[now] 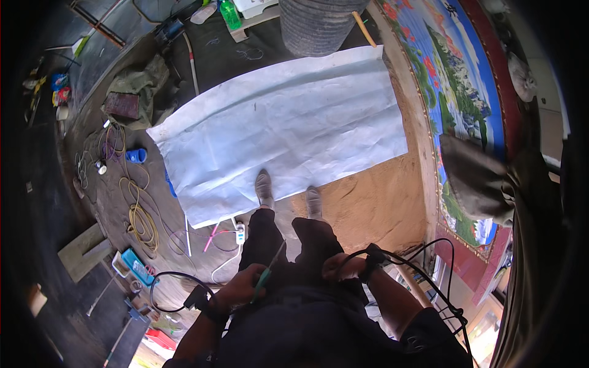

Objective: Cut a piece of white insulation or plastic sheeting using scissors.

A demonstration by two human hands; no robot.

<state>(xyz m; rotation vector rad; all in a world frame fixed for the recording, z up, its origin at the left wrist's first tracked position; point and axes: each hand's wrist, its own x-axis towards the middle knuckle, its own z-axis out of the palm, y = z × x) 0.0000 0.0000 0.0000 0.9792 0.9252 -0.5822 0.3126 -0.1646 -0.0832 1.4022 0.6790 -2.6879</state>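
My left hand (248, 285) is closed in front of my left thigh. It grips a green-handled tool (262, 281) with a slim pale blade or shaft pointing up and away; I cannot tell which. My right hand (343, 268) is at my right thigh with its fingers curled inward, and what they hold, if anything, is hidden. Both wrists carry dark bands with black cables. Past my legs a large creased white sheet (294, 116) lies on the ground, and my feet stand at its near edge.
Brown sand (368, 205) lies right of my feet. A ribbed grey bin (319, 27) stands at the sheet's far edge. To the left are a coiled yellow hose (142, 227), a blue cup (136, 156) and a power strip (240, 233). A painted panel (460, 80) runs along the right.
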